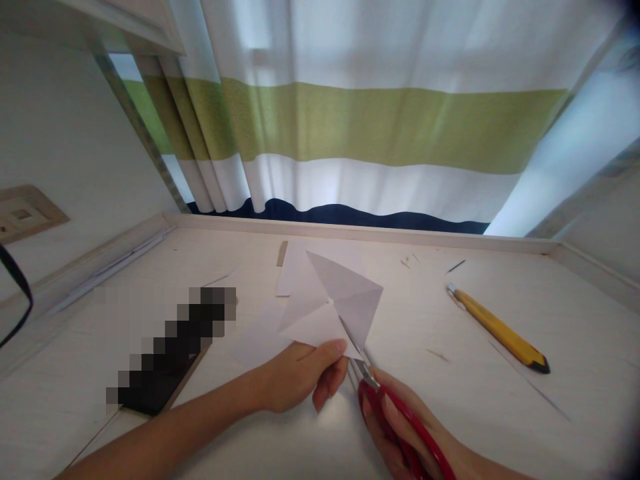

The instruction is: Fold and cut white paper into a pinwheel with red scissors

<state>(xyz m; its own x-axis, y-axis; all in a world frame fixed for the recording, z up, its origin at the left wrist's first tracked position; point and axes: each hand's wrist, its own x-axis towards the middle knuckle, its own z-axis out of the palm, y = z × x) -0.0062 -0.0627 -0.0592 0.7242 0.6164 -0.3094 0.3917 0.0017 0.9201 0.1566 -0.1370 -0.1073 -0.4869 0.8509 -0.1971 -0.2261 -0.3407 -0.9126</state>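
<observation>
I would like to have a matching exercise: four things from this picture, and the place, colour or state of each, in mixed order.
1. red-handled scissors
2. yellow cutter
3. left hand
4. curtain

A. holding creased paper
B. white with a green band
C. in the right hand
D. lying on the white desk

Pairs: 1-C, 2-D, 3-A, 4-B

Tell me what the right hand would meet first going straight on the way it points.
Likely the creased white paper, since the red-handled scissors in the right hand already reach it; exact depth is unclear.
</observation>
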